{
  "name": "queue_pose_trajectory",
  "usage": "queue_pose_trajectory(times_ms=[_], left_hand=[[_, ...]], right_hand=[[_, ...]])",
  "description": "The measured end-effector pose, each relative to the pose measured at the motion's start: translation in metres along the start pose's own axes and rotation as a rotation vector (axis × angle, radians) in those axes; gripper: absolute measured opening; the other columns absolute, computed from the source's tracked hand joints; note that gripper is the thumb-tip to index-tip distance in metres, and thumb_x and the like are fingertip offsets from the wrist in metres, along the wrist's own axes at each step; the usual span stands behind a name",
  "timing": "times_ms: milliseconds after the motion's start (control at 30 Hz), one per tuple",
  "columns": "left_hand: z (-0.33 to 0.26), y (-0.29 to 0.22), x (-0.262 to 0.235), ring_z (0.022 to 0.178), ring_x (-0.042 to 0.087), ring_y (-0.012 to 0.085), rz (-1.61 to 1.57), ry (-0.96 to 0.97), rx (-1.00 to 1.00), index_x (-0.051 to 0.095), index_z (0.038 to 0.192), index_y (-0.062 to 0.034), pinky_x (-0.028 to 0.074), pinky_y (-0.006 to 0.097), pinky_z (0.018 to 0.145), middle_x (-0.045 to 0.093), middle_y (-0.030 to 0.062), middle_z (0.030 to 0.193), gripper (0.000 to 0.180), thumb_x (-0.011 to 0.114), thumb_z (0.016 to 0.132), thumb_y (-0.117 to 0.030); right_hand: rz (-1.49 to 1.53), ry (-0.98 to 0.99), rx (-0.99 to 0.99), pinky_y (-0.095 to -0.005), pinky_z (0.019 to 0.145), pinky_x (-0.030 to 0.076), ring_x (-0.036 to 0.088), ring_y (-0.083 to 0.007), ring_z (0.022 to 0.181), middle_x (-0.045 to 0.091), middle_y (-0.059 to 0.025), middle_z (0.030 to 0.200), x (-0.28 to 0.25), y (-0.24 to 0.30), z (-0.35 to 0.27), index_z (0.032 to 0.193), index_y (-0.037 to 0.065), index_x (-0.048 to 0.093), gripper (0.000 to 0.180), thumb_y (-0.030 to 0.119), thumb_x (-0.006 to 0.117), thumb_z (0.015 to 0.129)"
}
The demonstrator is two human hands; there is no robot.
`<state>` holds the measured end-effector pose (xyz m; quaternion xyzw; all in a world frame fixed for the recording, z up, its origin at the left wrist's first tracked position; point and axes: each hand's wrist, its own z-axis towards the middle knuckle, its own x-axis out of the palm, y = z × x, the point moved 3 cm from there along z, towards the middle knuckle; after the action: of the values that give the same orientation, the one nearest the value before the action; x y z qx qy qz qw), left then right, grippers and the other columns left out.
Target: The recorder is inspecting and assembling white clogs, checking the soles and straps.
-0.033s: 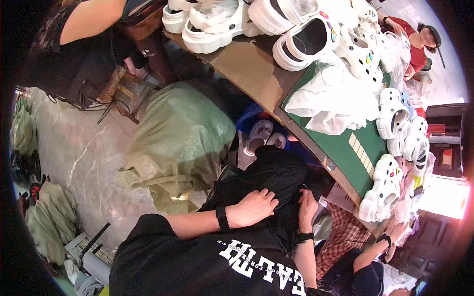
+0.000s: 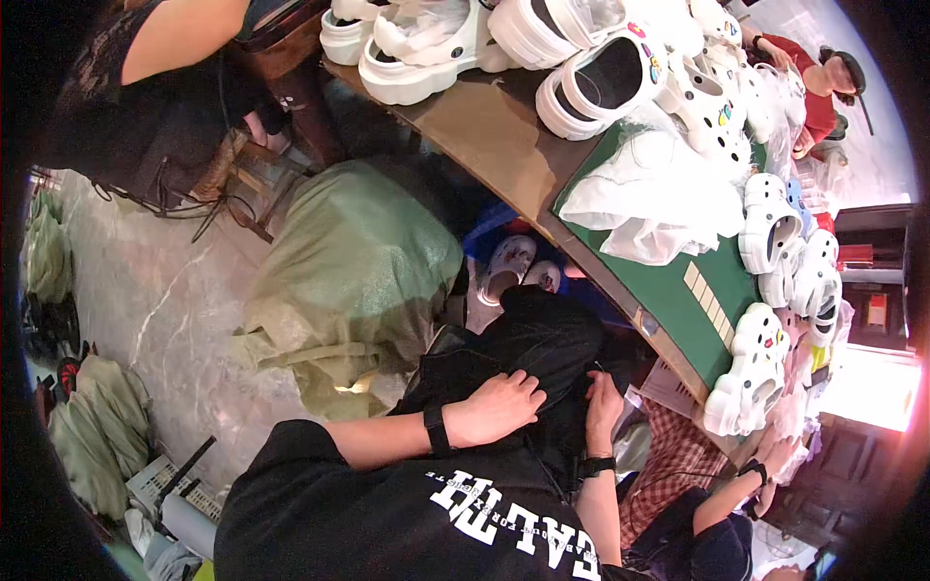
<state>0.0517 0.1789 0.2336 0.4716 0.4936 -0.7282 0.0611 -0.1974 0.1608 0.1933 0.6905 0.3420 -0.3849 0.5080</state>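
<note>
My left hand rests palm down on my black trousers, its fingers loosely bent, a little apart and holding nothing visible. On the other side of my lap, my right hand is closed, with thumb and fingertips drawn together against the dark cloth. Whatever may be between those fingertips is too small to make out. Neither hand touches the shoes. Under the table, beyond my knees, stands a pair of light clogs. White clogs with coloured charms crowd the table ahead.
A green mat on the table bears white plastic bags and a strip of pale rectangles. A sack under green cloth stands left of my knees. Co-workers sit at upper left, far right and close by on my right.
</note>
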Motion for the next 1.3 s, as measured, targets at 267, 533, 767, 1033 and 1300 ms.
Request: queue_pose_trajectory(times_ms=[267,533,767,1033,1300], left_hand=[[0.000,-0.002,0.002,0.093,0.058,0.0275,-0.028,-0.005,0.022,0.057,0.095,-0.0027,0.052,0.037,0.078,0.057,0.0114,0.094,0.032,0.069,0.083,-0.030],[0.000,0.001,0.001,0.093,0.058,0.0272,-0.014,-0.018,0.030,0.057,0.096,-0.0037,0.053,0.037,0.077,0.057,0.0108,0.095,0.033,0.071,0.082,-0.031],[-0.006,0.013,-0.004,0.094,0.057,0.0285,0.078,-0.032,-0.045,0.058,0.098,-0.0042,0.052,0.038,0.077,0.055,0.0117,0.097,0.031,0.069,0.083,-0.030],[-0.008,0.037,-0.034,0.095,0.058,0.0297,0.078,-0.064,-0.118,0.061,0.098,-0.0069,0.052,0.039,0.079,0.059,0.0110,0.097,0.026,0.068,0.084,-0.028],[-0.008,0.062,-0.080,0.091,0.067,0.0270,-0.291,-0.095,-0.361,0.060,0.109,-0.0013,0.052,0.035,0.079,0.067,0.0147,0.100,0.020,0.062,0.093,-0.014]], right_hand=[[-0.007,0.004,-0.006,-0.0379,0.058,0.045,0.061,-0.0251,0.061,0.059,-0.0093,0.064,0.002,-0.012,-0.003,0.098,0.008,0.069,0.034,0.030,0.043,0.103],[-0.040,0.020,-0.040,-0.0388,0.059,0.045,0.062,-0.0256,0.062,0.060,-0.0090,0.065,0.001,-0.009,-0.002,0.101,0.010,0.069,0.033,0.030,0.043,0.103],[-0.028,0.018,-0.006,-0.0393,0.060,0.046,0.063,-0.0266,0.063,0.061,-0.0079,0.066,-0.001,-0.009,-0.005,0.102,0.011,0.069,0.034,0.032,0.042,0.103],[0.141,0.081,-0.024,-0.0296,0.056,0.045,0.057,-0.0134,0.056,0.060,-0.0038,0.063,-0.008,-0.013,-0.011,0.102,0.007,0.070,0.033,0.029,0.046,0.103],[0.441,0.063,0.129,-0.0282,0.057,0.047,0.058,-0.0119,0.057,0.061,-0.0036,0.065,-0.031,-0.034,-0.037,0.103,0.006,0.069,0.029,0.026,0.048,0.102]])
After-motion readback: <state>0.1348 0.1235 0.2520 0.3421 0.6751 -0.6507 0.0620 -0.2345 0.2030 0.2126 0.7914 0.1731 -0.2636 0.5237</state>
